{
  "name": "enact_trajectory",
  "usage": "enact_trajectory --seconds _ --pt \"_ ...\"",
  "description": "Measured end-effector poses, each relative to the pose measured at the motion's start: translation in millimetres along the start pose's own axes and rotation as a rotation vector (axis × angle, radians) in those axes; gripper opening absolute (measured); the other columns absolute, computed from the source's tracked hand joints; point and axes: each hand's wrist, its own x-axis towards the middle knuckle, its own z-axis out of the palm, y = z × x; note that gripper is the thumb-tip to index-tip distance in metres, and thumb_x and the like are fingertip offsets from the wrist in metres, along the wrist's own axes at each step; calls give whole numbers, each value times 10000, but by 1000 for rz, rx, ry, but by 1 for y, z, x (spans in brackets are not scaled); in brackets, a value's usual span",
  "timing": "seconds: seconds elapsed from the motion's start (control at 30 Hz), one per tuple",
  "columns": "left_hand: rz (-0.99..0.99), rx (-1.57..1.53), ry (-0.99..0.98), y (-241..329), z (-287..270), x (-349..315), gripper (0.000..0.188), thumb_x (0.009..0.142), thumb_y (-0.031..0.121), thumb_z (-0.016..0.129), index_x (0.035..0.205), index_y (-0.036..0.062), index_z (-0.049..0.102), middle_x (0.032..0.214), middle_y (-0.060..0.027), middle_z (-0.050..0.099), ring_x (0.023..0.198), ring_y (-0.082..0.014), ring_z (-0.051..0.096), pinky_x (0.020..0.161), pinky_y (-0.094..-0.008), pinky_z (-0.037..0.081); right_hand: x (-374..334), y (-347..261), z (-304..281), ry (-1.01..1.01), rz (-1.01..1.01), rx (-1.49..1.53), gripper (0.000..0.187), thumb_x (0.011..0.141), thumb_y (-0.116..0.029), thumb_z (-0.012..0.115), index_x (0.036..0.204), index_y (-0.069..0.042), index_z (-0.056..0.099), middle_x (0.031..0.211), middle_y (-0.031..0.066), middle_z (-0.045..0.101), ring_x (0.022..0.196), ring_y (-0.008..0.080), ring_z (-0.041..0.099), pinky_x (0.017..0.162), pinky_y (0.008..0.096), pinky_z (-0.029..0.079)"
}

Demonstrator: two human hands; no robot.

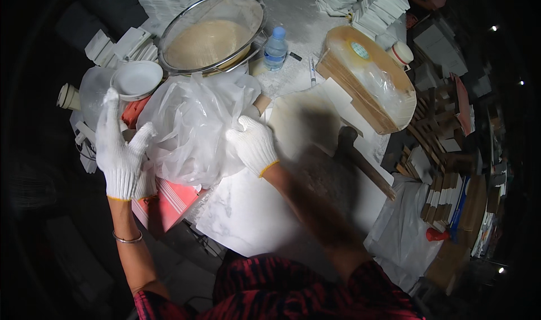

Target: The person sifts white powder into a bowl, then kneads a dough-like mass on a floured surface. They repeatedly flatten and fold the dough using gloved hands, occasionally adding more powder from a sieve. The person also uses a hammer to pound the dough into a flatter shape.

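Note:
A crumpled clear plastic bag (194, 131) lies between my hands on the work table. My right hand (255, 145), in a white knitted glove, has its fingers curled on the bag's right edge. Raised at the bag's left side is my gloved left hand (119, 156), its fingers stretched apart and nothing in them. A red box with white stripes (169, 203) sits below the bag, near the left hand. To the right, a hammer (363, 165) with a wooden handle rests on white sheets (248, 207), partly in shadow.
Behind the bag stand a large sieve (217, 41) of pale powder, a white bowl (137, 79) and a water bottle (275, 49). A pen (313, 72) lies beside an open cardboard box (360, 89). White stacks (377, 10) line the back; flat boards (445, 190) lean at right.

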Motion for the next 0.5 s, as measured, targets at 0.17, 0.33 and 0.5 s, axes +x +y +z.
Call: enact_trajectory --seconds 0.17,0.33,0.5 --pt "-98 185 -358 7 24 -14 596 833 345 770 1341 76 616 1053 -195 665 961 -392 647 826 -457 522 -6 -8 -3 9 186 145 226 854 -218 665 795 -15 585 716 140 595 648 281 544 637 397 473" --pt "6 -127 -111 44 23 -36 135 766 80 720 883 21 691 1000 -170 661 936 -385 628 776 -478 519 -8 16 7 29 440 611 190 900 -169 660 779 -33 605 741 11 584 648 146 506 607 335 449" --pt "195 -187 -326 112 44 -100 202 706 141 767 849 24 686 1041 -154 609 908 -361 588 814 -491 493 18 6 20 183 831 1110 103 888 -143 661 848 -50 676 846 29 623 714 139 586 634 331 507"
